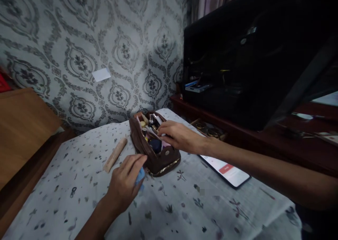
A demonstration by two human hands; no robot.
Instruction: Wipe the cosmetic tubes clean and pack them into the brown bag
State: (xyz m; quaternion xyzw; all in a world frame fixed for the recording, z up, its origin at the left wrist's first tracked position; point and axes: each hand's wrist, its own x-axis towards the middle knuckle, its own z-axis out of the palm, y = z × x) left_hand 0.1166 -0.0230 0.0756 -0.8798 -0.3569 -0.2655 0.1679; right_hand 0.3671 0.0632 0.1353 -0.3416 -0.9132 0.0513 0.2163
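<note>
A brown zip pouch [141, 141] lies open on the patterned white cloth [169, 197], filled with several small bottles, tubes and other cosmetics. My right hand [182, 137] reaches over its far right rim, with the fingers bent down inside the opening; whatever the fingertips pinch is hidden among the contents. A dark blue round item [155, 145] sits in the pouch just below those fingers. By the pouch's near left corner, my left hand [126, 180] is closed around a light blue cloth [139, 176], most of it covered by the palm. Left of the pouch lies a pinkish-beige tube-shaped item [115, 155].
A phone [229, 171] with a lit screen lies under my right forearm. Behind it stands a dark red desk [216, 117] bearing a large black screen [237, 57], with an open drawer [208, 129] below. A wooden panel [26, 124] borders the left side, and patterned wallpaper backs the table.
</note>
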